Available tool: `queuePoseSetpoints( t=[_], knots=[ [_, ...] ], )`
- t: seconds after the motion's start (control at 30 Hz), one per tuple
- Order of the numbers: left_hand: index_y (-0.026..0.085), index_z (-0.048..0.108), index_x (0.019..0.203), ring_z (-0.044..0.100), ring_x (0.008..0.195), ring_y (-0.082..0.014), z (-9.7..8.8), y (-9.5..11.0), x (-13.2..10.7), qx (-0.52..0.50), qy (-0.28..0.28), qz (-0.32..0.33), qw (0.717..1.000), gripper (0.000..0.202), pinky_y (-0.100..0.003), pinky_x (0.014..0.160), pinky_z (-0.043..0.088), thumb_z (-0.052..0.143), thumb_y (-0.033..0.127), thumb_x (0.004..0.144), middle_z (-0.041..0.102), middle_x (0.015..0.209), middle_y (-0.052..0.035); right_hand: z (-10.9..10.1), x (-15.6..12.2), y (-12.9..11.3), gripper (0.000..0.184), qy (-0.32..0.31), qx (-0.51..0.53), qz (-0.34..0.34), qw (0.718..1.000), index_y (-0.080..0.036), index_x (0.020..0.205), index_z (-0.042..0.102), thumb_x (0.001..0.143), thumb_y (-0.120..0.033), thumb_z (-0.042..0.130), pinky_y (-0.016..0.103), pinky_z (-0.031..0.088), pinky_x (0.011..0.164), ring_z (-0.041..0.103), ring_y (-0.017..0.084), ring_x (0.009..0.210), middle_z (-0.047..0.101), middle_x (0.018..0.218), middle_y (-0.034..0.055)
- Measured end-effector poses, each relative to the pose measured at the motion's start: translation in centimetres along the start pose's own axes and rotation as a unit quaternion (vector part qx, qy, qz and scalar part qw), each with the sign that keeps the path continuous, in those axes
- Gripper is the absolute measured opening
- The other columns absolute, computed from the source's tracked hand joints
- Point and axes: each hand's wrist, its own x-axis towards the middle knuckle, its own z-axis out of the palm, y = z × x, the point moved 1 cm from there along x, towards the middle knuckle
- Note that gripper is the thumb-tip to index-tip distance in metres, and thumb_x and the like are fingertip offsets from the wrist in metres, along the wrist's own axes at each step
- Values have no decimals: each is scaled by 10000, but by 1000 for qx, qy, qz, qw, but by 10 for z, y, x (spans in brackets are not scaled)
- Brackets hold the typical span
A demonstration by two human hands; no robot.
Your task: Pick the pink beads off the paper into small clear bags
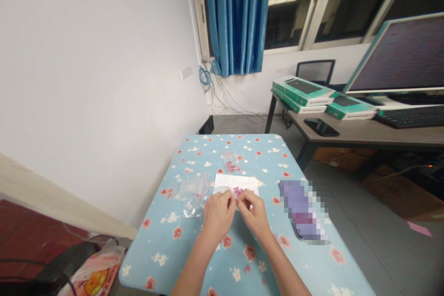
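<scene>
My left hand (219, 210) and my right hand (254, 212) are close together, low over the near edge of a white sheet of paper (225, 179). Both have their fingertips pinched, almost meeting. What they hold, if anything, is too small to make out. Just beyond the fingertips, a little heap of pink beads (238, 191) lies on the paper. Past the far edge of the sheet is a small clear bag (229, 157) with more pink beads in it. Left of my left hand, clear plastic bags (192, 194) lie crumpled on the table.
The table (166, 240) has a blue flowered cover. On its right side is a flat purple item (301, 212), pixelated over. A desk (350, 134) at the right carries keyboard boxes (301, 90), a phone (321, 126) and a monitor (398, 55). A white wall borders the left.
</scene>
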Motion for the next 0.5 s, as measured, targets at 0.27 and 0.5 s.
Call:
queuePoseSetpoints(
  t=[0.27,0.5],
  knots=[
    [188,545,629,507,585,-140,6,1,-9,-11,10,20,1000,243,-251,573,258,436,188,847,544,575,13,-11,9,13,88,3,44,34,998,-178,777,593,781,-256,553,242,401,577,533,139,674,597,775,18],
    [192,535,685,550,669,-165,0,5,-13,-21,-5,99,995,240,-289,673,346,400,199,883,580,639,4,2,5,10,362,-113,238,133,955,-228,1084,654,727,-288,645,414,397,963,578,234,1072,642,1162,86]
  ],
)
